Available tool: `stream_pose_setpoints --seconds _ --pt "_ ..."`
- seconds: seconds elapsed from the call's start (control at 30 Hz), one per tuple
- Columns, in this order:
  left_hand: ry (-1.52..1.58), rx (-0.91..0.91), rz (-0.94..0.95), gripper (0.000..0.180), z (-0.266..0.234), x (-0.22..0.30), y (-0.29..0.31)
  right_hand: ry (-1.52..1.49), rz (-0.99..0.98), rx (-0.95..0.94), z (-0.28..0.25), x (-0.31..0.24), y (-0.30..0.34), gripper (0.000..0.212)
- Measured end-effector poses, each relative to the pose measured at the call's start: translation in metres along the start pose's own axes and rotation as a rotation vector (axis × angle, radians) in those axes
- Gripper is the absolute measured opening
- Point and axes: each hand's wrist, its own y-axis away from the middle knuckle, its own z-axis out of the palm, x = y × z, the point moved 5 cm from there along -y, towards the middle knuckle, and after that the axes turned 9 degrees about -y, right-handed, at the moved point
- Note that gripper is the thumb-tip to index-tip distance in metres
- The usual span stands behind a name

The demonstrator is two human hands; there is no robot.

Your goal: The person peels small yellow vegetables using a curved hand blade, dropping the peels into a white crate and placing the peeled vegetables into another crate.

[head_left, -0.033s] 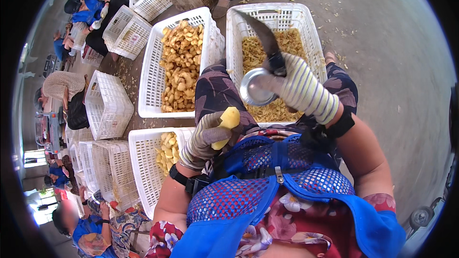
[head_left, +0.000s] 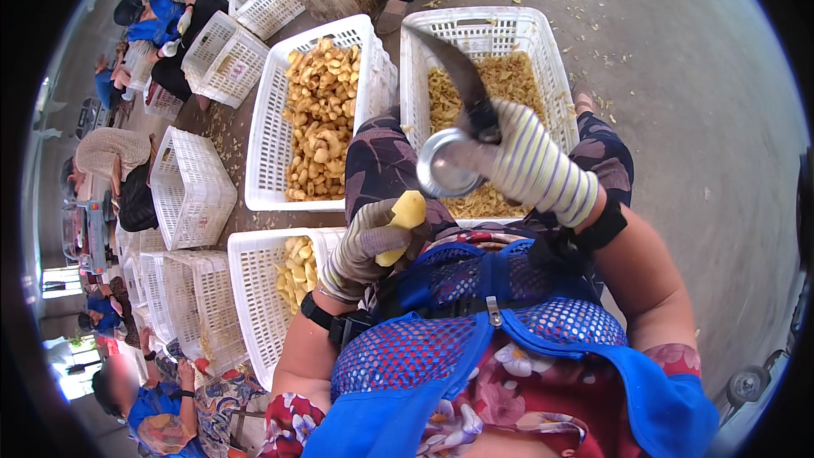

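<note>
My left hand, in a knitted striped glove, is closed round a peeled yellow piece of ginger. In front of my lap, my gloved right hand grips a knife by its dark handle, its curved blade pointing up and left. A shiny round metal piece, like a cup or lid, is also at that hand's thumb; its grip is partly hidden. Beneath the right hand stands a white crate of peel scraps. Knobbly ginger fills a crate ahead left; peeled pieces lie in another beside my left arm.
The ginger's white crate and the peeled pieces' crate flank my left side. Further left are stacked white crates and several seated people, one in a blue vest. Bits of peel litter the concrete floor.
My right hand has shifted slightly left with the knife and the round metal piece. My left hand and its ginger stay nearly still.
</note>
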Motion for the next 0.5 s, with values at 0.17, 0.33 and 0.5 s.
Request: stream_pose_setpoints --seconds 0.17,0.33,0.5 --pt "-0.04 -0.061 -0.059 0.038 -0.002 -0.015 -0.007 0.298 -0.096 -0.083 0.007 0.026 -0.013 0.037" --pt "0.081 -0.078 -0.046 0.038 0.004 -0.011 0.002 0.362 0.024 0.231 -0.055 0.055 -0.02 0.04" --pt "0.073 -0.016 -0.032 0.042 0.0 -0.008 -0.004 -0.098 0.039 0.016 -0.018 0.015 0.003 0.049"
